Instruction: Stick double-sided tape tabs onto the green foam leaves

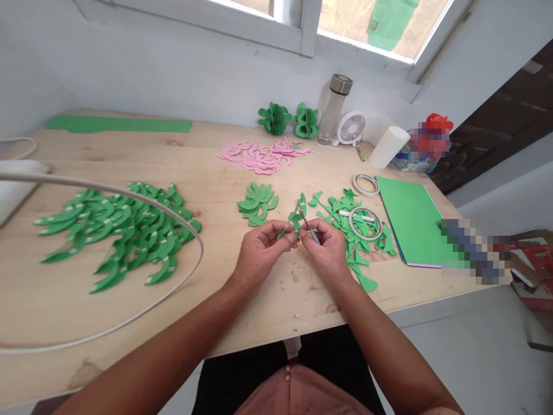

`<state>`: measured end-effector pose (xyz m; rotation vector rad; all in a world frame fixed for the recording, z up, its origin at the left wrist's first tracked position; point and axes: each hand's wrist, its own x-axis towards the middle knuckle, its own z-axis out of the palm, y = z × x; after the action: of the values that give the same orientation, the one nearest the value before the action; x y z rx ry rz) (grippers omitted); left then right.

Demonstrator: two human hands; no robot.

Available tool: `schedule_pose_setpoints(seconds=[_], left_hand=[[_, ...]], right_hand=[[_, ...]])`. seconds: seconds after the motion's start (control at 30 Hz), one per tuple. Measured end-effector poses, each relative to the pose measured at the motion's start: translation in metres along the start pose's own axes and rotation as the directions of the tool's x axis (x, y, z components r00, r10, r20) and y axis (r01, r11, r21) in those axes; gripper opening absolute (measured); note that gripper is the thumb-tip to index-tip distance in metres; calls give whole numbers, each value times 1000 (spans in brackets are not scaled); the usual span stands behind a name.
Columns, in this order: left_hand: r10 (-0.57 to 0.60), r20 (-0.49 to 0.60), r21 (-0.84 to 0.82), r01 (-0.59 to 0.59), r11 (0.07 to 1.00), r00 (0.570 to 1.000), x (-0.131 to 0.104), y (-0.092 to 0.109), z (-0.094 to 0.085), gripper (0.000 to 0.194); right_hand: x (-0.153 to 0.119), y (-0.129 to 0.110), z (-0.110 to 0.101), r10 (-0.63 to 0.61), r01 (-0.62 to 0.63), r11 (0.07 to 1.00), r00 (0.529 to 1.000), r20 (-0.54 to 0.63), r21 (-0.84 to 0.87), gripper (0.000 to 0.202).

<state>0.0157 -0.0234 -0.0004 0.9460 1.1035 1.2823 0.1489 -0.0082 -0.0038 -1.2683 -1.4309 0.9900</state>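
Observation:
Close together over the middle of the table, my two hands work at a green paper piece [294, 220]. My left hand [264, 245] pinches its lower edge between thumb and fingers. Closed around small scissors [307, 221], my right hand [326, 248] has the thin blades pointing up and away, against the paper. Part of the scissors' handle is hidden by the fingers. Just beyond my left hand lies a small pile of green paper cutouts [257, 202]. Green paper scraps [345, 204] are scattered beside my right hand.
Curved green pieces with white tabs [142, 225] cover the left side, behind a looping white cable [199, 253]. Pink cutouts [263, 157], a glass bottle [332, 112] and a fan [351, 128] stand or lie farther back. Tape rolls [379, 230] and green sheets [410, 219] are right.

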Motion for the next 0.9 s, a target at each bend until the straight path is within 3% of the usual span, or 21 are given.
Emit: schedule_pose_setpoints(seconds=[0.2, 0.4, 0.7, 0.9], left_hand=[[-37, 58, -115, 43, 992, 998, 0, 4, -2, 30], [-43, 44, -113, 48, 993, 998, 2, 1, -1, 19], [-7, 28, -88, 10, 996, 1000, 4, -7, -5, 20], [11, 0, -44, -11, 999, 1000, 2, -2, -2, 17]], right_hand=[[1, 2, 0, 37, -37, 999, 998, -57, 3, 12], [1, 1, 0, 43, -42, 999, 998, -40, 18, 15], [2, 3, 0, 20, -16, 999, 997, -70, 49, 17], [3, 2, -1, 24, -14, 996, 993, -112, 92, 17]])
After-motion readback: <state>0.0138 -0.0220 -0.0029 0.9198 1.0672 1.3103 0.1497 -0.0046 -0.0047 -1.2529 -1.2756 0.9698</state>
